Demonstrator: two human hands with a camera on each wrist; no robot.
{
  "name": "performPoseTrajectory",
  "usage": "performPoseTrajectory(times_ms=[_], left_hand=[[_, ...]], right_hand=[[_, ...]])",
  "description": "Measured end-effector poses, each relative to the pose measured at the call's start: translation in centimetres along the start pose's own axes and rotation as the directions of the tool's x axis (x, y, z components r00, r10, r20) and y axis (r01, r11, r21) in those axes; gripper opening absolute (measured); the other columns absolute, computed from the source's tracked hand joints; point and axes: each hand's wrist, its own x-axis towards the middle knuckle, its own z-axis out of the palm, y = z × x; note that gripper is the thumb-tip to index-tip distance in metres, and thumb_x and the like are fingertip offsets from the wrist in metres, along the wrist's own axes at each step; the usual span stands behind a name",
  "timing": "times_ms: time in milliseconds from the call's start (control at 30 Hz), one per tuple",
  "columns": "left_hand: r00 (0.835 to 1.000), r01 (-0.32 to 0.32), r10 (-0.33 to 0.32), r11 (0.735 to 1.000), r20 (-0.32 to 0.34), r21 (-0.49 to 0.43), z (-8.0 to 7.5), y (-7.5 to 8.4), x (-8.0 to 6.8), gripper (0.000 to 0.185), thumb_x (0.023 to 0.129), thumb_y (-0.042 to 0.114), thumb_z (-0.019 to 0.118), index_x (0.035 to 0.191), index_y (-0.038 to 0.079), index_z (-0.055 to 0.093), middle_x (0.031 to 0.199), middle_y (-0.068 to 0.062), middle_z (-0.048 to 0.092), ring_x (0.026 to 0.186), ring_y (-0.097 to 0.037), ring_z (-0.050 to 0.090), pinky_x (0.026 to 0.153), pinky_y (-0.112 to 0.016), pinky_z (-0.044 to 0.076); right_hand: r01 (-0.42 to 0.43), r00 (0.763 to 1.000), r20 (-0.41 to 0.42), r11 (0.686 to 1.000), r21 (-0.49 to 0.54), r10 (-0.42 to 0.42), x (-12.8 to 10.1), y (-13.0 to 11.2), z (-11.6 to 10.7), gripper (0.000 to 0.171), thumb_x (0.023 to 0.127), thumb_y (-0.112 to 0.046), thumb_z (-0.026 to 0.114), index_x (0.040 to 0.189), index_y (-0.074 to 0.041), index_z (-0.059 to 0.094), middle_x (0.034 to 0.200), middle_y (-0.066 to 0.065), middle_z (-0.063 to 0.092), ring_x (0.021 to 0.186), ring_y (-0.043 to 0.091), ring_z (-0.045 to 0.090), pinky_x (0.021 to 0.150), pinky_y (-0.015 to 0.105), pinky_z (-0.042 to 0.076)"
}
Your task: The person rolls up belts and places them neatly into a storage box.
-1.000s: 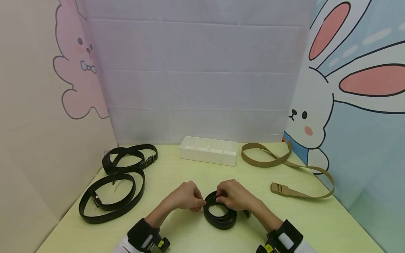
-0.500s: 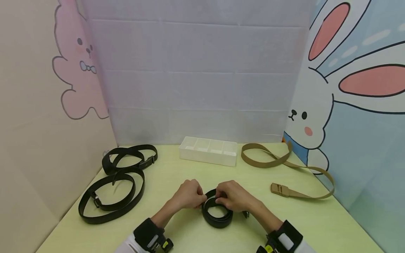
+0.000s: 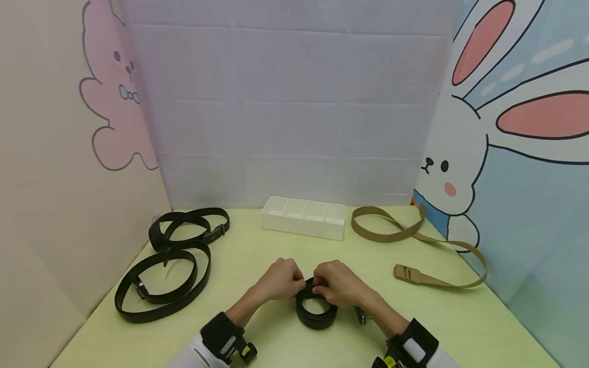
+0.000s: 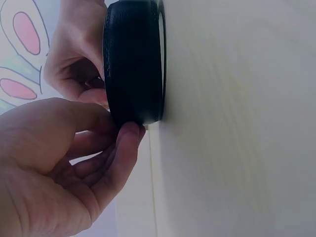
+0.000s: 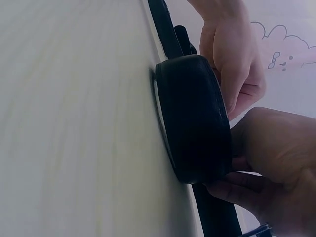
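A black leather belt [image 3: 316, 322], wound into a round coil, stands on its edge at the front middle of the table. My left hand [image 3: 281, 280] pinches the coil's far left side; in the left wrist view its thumb and fingertips meet at the edge of the belt [image 4: 133, 64]. On the far right side, my right hand [image 3: 339, 283] grips the coil, its fingers reaching inside the ring. The right wrist view shows a strap [image 5: 215, 212] running out past the right hand's fingers. In the head view a metal buckle [image 3: 361, 315] peeks out beside the right wrist.
Two black belts [image 3: 165, 306] [image 3: 216, 211] lie loosely looped at the left. A white divided box [image 3: 301, 225] sits at the back middle. To the right, a tan webbing belt [image 3: 388, 237] stretches across the table with its buckle [image 3: 407, 274] toward the front. Printed walls enclose the table.
My left hand has shifted a little right, along the coil toward the right hand. The coil opened slightly into separate loops, then closed up tighter. The buckle shows more beside the right wrist.
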Motion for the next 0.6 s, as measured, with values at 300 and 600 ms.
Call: performPoseTrajectory(times_ms=[300,600], left_hand=[[0.998,-0.024,0.026,0.999,0.06,-0.034,-0.55,0.19,-0.35,0.046,0.098,0.012,0.069,0.054,0.02,0.061,0.048,0.018,0.037,0.044,0.001,0.03,0.049,-0.019,0.023],[1.0,0.002,-0.002,1.0,0.026,-0.006,-0.1,0.03,-0.01,0.019,0.093,0.02,0.089,0.074,0.018,0.086,0.063,0.015,0.073,0.054,-0.001,0.052,0.053,-0.019,0.039]], right_hand=[[-0.023,1.0,0.007,1.0,0.001,0.023,0.01,-0.37,-0.03,0.017,0.098,-0.008,0.086,0.085,-0.013,0.076,0.082,-0.005,0.073,0.071,-0.005,0.057,0.066,0.019,0.048],[-0.034,0.999,0.013,0.999,0.02,0.034,0.0,-0.16,-0.06,0.015,0.099,-0.008,0.085,0.087,-0.014,0.077,0.086,-0.004,0.076,0.074,-0.005,0.06,0.069,0.02,0.051]])
